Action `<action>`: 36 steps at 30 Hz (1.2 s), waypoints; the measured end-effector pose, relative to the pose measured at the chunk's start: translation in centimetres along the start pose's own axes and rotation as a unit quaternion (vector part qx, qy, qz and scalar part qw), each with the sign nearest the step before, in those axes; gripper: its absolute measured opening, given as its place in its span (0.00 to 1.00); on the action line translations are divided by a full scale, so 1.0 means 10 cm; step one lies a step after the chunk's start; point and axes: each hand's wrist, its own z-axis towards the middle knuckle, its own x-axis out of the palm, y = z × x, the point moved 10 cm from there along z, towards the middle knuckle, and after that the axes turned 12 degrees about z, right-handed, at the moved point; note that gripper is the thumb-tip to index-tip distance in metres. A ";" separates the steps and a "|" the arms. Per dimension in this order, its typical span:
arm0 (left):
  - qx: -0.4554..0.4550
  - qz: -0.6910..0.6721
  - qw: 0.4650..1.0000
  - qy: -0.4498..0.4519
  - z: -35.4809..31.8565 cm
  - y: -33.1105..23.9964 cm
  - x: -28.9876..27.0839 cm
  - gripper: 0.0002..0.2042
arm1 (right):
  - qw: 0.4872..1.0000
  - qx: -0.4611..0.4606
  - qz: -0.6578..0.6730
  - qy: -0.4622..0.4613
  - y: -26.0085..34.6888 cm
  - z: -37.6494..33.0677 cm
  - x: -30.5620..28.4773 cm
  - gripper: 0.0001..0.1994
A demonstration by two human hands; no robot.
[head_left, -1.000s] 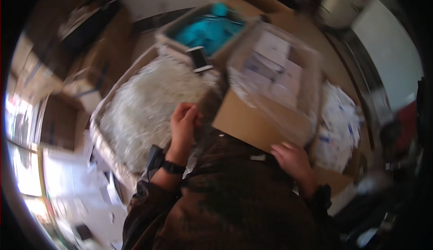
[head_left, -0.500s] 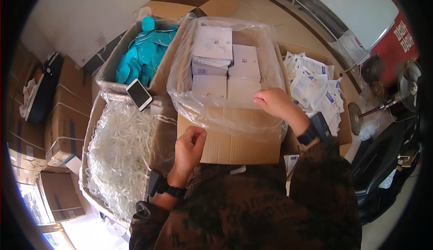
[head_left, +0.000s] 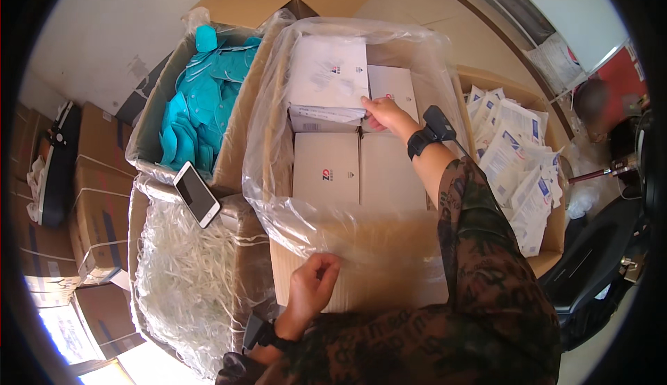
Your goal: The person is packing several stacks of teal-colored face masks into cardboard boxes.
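Note:
My right hand reaches over a plastic-lined carton of white boxes. Its thumb and fingers pinch the near right corner of the top flat white packet, which lies on a stack of thin white packets at the carton's far left. My left hand is curled closed above the carton's near cardboard flap, and nothing shows in its fingers. Clear plastic lining drapes over the carton's rim.
Left of the carton stand a box of teal face masks and a bin of white elastic straps, with a phone between them. To the right is a box of white pouches. An open brown carton sits behind.
My right hand has moved forward from above the near boxes to the packet's corner and closed on it. The view has shifted, and my left hand stays curled near the flap.

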 end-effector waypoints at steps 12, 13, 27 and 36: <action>-0.032 -0.062 0.998 -0.002 0.04 -0.03 -0.18 0.05 | 0.986 -0.033 0.161 0.014 0.67 -0.22 0.06 0.14; -0.025 -0.071 0.997 -0.006 0.03 -0.08 -0.22 0.05 | 0.983 -0.015 0.183 0.013 0.64 -0.29 0.07 0.14; 0.116 -0.010 0.973 -0.199 1.19 -0.67 -1.01 0.16 | 0.956 -0.038 0.279 0.078 0.37 -1.39 -0.09 0.16; -0.083 -0.008 0.991 -0.102 2.14 -0.06 0.14 0.44 | 0.983 -0.077 -0.163 0.023 -0.43 -1.76 -0.56 0.19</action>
